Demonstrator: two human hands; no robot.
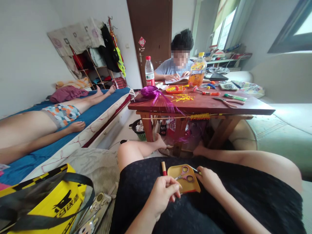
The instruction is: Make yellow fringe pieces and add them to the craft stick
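My left hand is over my lap with thumb and fingers pinched together. A small yellow piece shows at its fingertips, too small to name. To its right, my right hand closes on a thin pale stick-like tool, mostly covered by the fingers. Between the hands a yellow tray rests on the black cloth of my lap. Scissors with pink-purple handles lie in it. A red and tan stick pokes up just behind my left hand; its lower end is hidden.
A wooden table ahead bears purple strands, yellow pieces, pliers and two bottles, one of orange drink. A person sits behind it. Another person lies on the bed. A yellow bag is at left.
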